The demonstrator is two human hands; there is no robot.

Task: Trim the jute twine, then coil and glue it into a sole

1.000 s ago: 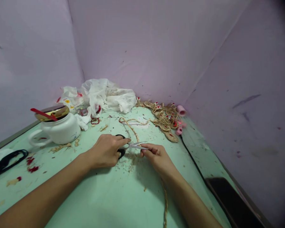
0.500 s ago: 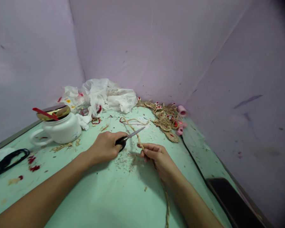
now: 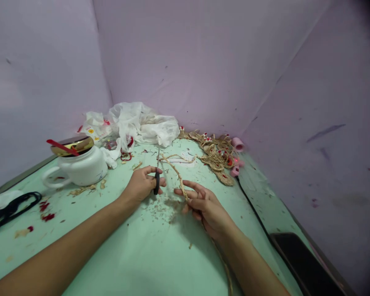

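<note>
My left hand (image 3: 141, 186) is closed on black-handled scissors (image 3: 157, 176), whose blades point up and away from me. My right hand (image 3: 202, 204) lies a little to the right on the green table (image 3: 117, 255), fingers partly spread, with a braided jute rope (image 3: 176, 172) pinched between them. The rope runs from a loose end near the table's back, through my right hand and on under my right forearm toward the front edge. Jute crumbs are scattered between both hands.
A white pot (image 3: 82, 165) with a gold lid and red stick stands at left. Crumpled plastic bags (image 3: 132, 125) lie at the back. A heap of jute pieces and pink spools (image 3: 220, 154) fills the corner. A black cable (image 3: 253, 209) and a dark phone (image 3: 305, 263) lie at right.
My left hand swung the scissors from pointing right at the rope to pointing upward, away from it. My right hand loosened its fingers and shifted slightly toward me, rope still in it.
</note>
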